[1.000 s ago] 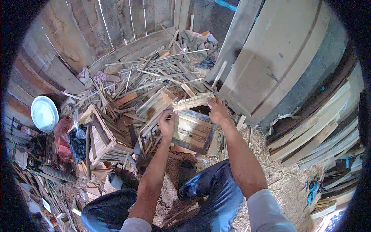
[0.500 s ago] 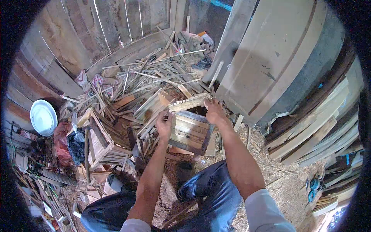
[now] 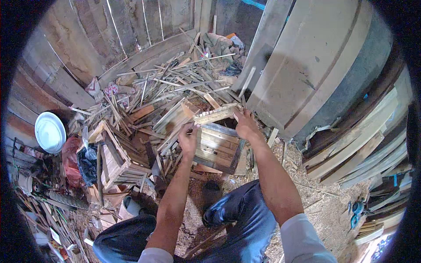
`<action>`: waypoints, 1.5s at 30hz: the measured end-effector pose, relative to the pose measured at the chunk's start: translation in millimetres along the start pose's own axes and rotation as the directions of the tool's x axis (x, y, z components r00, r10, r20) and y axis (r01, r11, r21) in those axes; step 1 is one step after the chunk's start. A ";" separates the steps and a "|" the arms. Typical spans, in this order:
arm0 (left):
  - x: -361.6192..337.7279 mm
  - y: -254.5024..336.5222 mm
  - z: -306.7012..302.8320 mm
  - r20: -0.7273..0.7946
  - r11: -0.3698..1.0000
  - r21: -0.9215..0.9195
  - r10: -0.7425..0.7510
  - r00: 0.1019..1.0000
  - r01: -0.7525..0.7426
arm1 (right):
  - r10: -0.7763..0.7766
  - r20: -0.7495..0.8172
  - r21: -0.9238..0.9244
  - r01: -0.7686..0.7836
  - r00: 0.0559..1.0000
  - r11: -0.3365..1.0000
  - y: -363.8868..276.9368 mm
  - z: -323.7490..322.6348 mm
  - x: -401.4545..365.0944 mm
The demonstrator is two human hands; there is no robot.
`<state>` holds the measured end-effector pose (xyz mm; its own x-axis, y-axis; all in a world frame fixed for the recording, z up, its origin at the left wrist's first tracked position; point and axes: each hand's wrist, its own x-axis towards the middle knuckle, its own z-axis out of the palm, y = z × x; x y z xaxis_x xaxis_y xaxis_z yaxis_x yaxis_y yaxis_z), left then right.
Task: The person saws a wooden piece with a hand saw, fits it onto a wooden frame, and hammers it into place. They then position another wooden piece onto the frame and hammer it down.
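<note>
A short pale wooden board [image 3: 215, 115] with a notched upper edge is held up between my two hands. My left hand [image 3: 188, 139] is closed, its fingertips pinching the board's left end. My right hand [image 3: 247, 125] grips the opposite end, thumb toward me. Just below the board is a framed panel of wooden slats [image 3: 215, 149] with dark edges, its top partly hidden behind the board. A slatted wooden crate [image 3: 127, 168] stands to the left of my left forearm.
Scrap sticks [image 3: 175, 85] are heaped against the plank wall. Long boards [image 3: 351, 149] are stacked on the right, and large planks [image 3: 302, 65] lean at the back. Sawdust [image 3: 302, 197] covers the floor. A white basin [image 3: 50, 132] and a dark plastic bag [image 3: 87, 166] are on the left.
The board has tipped slightly in my hands, showing more of its notched edge. My right hand has shifted a little right and down; both hands keep their hold.
</note>
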<state>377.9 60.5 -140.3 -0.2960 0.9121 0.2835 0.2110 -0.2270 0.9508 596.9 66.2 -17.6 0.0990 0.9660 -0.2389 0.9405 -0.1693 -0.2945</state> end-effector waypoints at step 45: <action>-70.8 -38.3 -22.2 0.207 0.956 -0.111 -0.246 0.947 0.273 | -0.150 -0.127 -0.011 0.150 0.981 0.989 35.6 -9.8 -40.4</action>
<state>370.1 -3.0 -194.1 -0.1398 0.9901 0.0083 0.0175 -0.0060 0.9998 629.6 23.0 -9.3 -0.0028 0.9974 -0.0727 0.9483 -0.0205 -0.3166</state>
